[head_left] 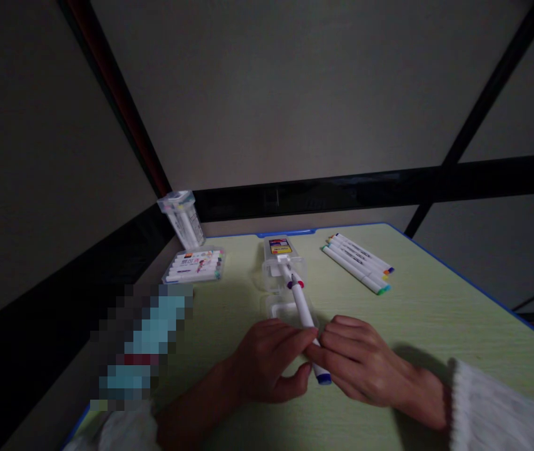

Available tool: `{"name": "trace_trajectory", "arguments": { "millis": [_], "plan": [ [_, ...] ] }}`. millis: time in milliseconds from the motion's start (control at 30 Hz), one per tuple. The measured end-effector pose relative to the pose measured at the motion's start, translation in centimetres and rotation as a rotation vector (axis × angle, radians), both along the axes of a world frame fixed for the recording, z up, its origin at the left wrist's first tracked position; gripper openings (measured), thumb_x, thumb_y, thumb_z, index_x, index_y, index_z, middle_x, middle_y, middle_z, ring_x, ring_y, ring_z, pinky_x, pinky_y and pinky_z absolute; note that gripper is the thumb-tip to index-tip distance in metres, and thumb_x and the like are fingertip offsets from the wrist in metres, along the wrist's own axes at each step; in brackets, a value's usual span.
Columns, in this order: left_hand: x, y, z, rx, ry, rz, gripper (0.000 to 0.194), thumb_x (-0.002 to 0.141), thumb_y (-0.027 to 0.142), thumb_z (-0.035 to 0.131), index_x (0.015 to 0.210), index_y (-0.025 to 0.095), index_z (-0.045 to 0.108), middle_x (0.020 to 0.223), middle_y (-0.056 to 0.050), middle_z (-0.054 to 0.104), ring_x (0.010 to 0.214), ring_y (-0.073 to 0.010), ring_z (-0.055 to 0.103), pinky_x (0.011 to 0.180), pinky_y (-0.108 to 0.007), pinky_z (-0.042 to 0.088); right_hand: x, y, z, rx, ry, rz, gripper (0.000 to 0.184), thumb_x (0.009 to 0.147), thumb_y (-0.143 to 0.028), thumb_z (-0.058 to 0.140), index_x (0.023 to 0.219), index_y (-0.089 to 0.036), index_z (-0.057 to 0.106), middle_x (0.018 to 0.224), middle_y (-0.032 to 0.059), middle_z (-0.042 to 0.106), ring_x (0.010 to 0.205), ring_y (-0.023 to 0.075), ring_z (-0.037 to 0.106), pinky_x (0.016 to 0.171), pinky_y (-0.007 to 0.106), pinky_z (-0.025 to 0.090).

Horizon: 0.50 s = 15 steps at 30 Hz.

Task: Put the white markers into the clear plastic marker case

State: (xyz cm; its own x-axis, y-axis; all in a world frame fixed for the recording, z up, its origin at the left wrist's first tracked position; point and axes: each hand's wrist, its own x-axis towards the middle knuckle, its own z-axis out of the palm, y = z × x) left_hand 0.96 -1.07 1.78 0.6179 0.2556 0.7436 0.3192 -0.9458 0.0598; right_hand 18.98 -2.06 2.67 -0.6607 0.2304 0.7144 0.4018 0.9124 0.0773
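Fingers (300, 342) of both hands pinch the white marker (303, 307) (blue end nearest the wearer) between them.

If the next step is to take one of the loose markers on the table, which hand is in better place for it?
Right, I would say. The right hand is nearer to the loose markers; the left hand would likely have to reach across. Both hands are at the blue-ended marker.

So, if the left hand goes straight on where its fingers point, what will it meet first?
The left hand would first meet the blue-ended marker, seemingly at its fingertips, then likely the right hand; depth is hard to judge.
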Motion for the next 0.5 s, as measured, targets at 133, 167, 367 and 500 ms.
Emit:
{"name": "trace_trajectory", "arguments": {
  "millis": [133,167,367,500],
  "plan": [
    [0.07,0.08,0.05,0.017,-0.018,0.012,0.036,0.082,0.031,0.039,0.109,0.009,0.045,0.074,-0.008,0.066,0.062,-0.0183,0.064,0.058,-0.031,0.052,-0.09,-0.01,0.07,-0.024,-0.018,-0.018,0.031,0.093,-0.016,0.028,0.086,-0.012,0.058,0.056,0.0010,0.054,0.050,0.0141,0.044,0.049,0.028,0.031],
    [0.12,0.10,0.10,0.021,-0.021,0.014,0.037,0.082,0.034,0.039,0.108,0.010,0.046,0.073,-0.008,0.066,0.061,-0.0181,0.063,0.057,-0.030,0.052,-0.10,-0.03,0.08,-0.030,-0.021,-0.022,0.031,0.093,-0.016,0.028,0.086,-0.012,0.058,0.056,0.0011,0.055,0.051,0.0141,0.045,0.049,0.028,0.031],
    [0.23,0.23,0.26,0.041,-0.037,0.011,0.043,0.085,0.046,0.033,0.107,0.011,0.046,0.072,-0.008,0.066,0.059,-0.0184,0.063,0.055,-0.030,0.050,-0.08,-0.09,0.10,-0.049,-0.034,-0.017,0.031,0.093,-0.018,0.028,0.088,-0.011,0.057,0.058,0.0016,0.055,0.052,0.0146,0.045,0.050,0.028,0.033],
    [0.15,0.24,0.12,0.032,-0.012,0.018,0.041,0.087,0.043,0.032,0.106,0.010,0.046,0.071,-0.008,0.065,0.059,-0.0186,0.063,0.054,-0.030,0.050,-0.04,-0.05,0.08,-0.050,-0.043,-0.033,0.032,0.093,-0.018,0.027,0.089,-0.012,0.057,0.059,0.0019,0.056,0.053,0.0151,0.047,0.052,0.028,0.034]
  ]
}}
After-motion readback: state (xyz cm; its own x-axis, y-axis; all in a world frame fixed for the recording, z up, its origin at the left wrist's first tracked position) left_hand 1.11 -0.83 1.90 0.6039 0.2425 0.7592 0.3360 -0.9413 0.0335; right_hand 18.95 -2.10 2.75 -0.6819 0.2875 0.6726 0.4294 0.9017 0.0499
